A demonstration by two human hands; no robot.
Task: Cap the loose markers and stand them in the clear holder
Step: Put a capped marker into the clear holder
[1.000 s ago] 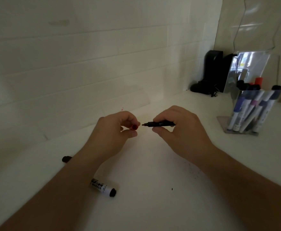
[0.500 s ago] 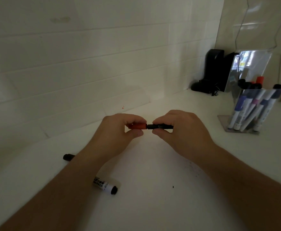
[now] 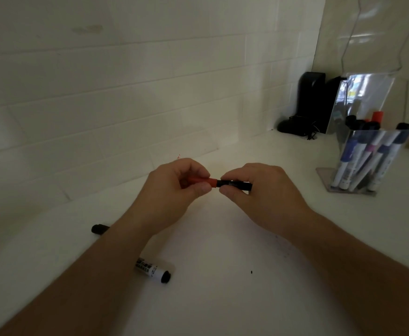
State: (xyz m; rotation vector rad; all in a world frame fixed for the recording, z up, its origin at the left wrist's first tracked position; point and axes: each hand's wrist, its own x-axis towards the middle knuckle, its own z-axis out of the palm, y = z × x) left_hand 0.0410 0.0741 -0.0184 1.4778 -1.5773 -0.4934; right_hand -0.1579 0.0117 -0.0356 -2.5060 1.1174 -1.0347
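A white counter [image 3: 223, 299] is filling most of the frame. At the right edge the clear holder [image 3: 368, 161] is already carrying several capped markers, standing at a lean. Centre frame, the left hand [image 3: 174, 190] is pinching a red cap [image 3: 202, 181] between thumb and fingers, while the right hand [image 3: 264, 195] is clamping a dark marker barrel [image 3: 235, 185] — cap and barrel are meeting end to end, seemingly almost seated. At lower left another marker [image 3: 153, 271] is lying partly under the forearm — still to be stood, as is this one.
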